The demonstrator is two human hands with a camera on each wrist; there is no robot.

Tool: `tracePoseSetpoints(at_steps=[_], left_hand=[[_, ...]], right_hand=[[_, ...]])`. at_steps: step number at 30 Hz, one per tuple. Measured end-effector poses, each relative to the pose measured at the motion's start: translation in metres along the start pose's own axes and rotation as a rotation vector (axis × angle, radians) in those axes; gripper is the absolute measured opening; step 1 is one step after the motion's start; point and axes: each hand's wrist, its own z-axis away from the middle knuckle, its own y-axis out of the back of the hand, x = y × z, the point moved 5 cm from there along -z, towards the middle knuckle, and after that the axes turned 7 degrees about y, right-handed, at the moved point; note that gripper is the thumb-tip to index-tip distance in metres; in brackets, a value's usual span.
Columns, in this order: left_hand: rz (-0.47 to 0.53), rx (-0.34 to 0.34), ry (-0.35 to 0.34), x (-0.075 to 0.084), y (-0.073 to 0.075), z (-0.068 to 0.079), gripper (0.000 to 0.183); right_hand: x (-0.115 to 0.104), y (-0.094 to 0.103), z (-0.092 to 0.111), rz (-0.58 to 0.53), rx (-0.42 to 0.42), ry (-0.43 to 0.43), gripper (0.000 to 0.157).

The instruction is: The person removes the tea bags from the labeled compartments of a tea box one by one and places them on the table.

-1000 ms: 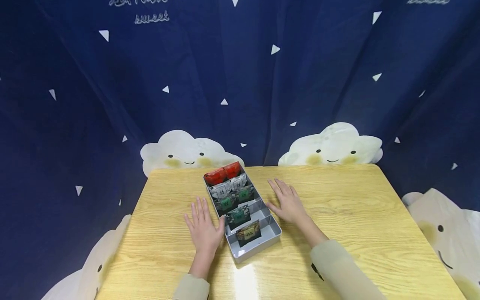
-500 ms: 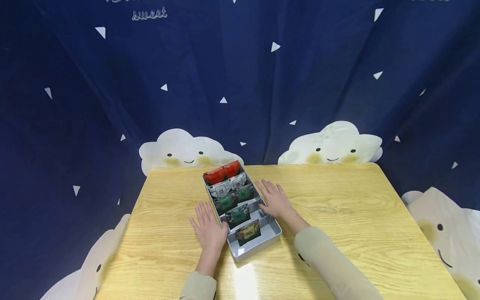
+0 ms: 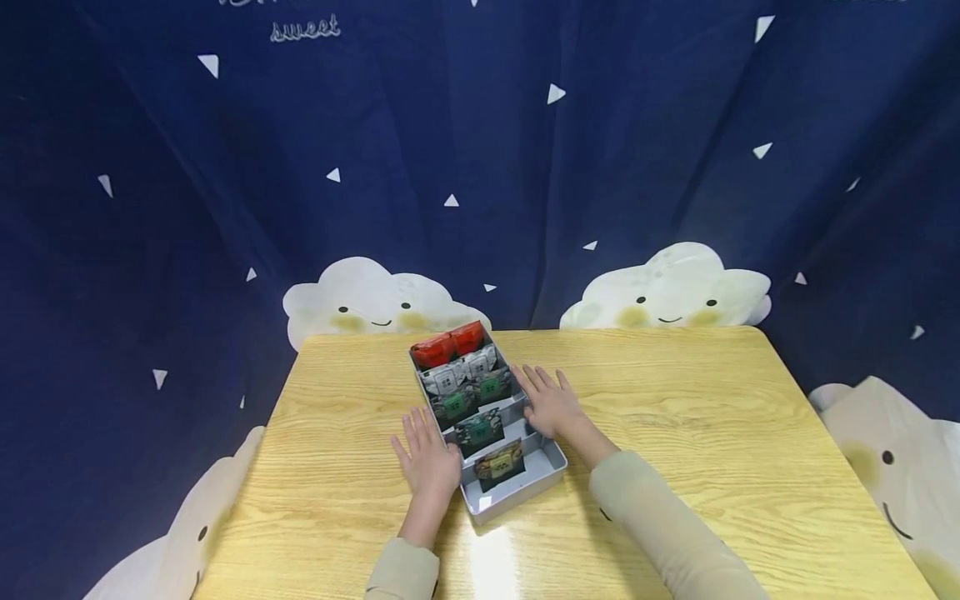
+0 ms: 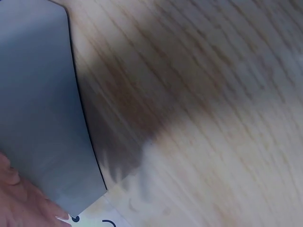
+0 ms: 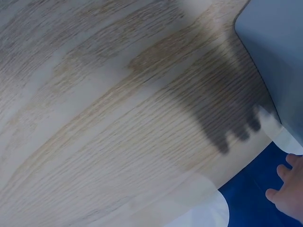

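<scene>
A grey divided box [image 3: 519, 497] stands at a slant on the wooden table. Red packets [image 3: 448, 344] fill its far end, followed by silver packets [image 3: 446, 380] and green packets [image 3: 454, 405]. Nearer are a single dark green packet [image 3: 480, 430] and a brown-gold packet [image 3: 500, 465]. My left hand [image 3: 432, 468] lies along the box's left wall, fingers straight, thumb at the rim. On the opposite side, my right hand [image 3: 553, 408] has its fingers stretched beside the right wall and its thumb over the rim. The left wrist view shows fingers [image 4: 28, 203] beside the grey wall; contact there is unclear.
The light wooden table [image 3: 690, 417] extends to both sides of the box. Behind it hangs a dark blue curtain [image 3: 495, 150] with white triangles and smiling clouds [image 3: 667, 287]. Cloud shapes also flank the table's left and right edges.
My right hand has moved left to the box's right wall, its thumb now over the rim. The left hand has slid slightly right and nearer along the left wall. The box stays in place.
</scene>
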Motion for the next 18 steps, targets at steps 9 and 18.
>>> tracePoseSetpoints(at_steps=[9,18], left_hand=[[-0.026,-0.042,-0.010,0.007,-0.001,0.000,0.069],[-0.063,-0.044,-0.073,0.025,-0.007,0.005,0.069]], right_hand=[[0.006,-0.004,0.006,-0.003,0.005,-0.006,0.067],[0.020,-0.004,0.030,0.009,0.056,-0.032,0.067]])
